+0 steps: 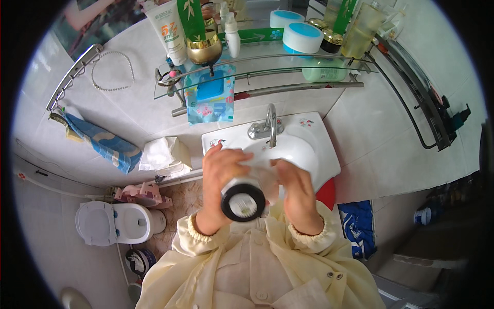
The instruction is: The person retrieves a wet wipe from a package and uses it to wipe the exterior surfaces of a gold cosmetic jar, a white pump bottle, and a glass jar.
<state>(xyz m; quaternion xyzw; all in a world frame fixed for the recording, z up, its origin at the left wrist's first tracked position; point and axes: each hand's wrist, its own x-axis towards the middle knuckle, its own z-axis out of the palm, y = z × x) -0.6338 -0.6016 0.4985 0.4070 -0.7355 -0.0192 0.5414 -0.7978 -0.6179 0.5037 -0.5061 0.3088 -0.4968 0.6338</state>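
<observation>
In front of my chest, my left hand (218, 185) holds a pale cylindrical container (244, 204). Its near end has a broad black rim around a pale disc that bears a label. My right hand (297, 193) is to the right of it, thumb and fingers curved toward a blurred, pale translucent shape (269, 180) beyond the container. Motion blur hides whether this shape belongs to the container and whether my right fingers grip it. Past both hands lies a white washbasin (297, 148) with a chrome faucet (272, 125); no water stream is visible.
A glass shelf (266, 69) above the basin carries tubes, jars and bottles, with a wet-wipes pack (210, 94) hanging over its edge. Left are a blue towel (104, 141), tissues (162, 156) and a toilet (133, 223). A dark wall rack (420, 92) juts out at right.
</observation>
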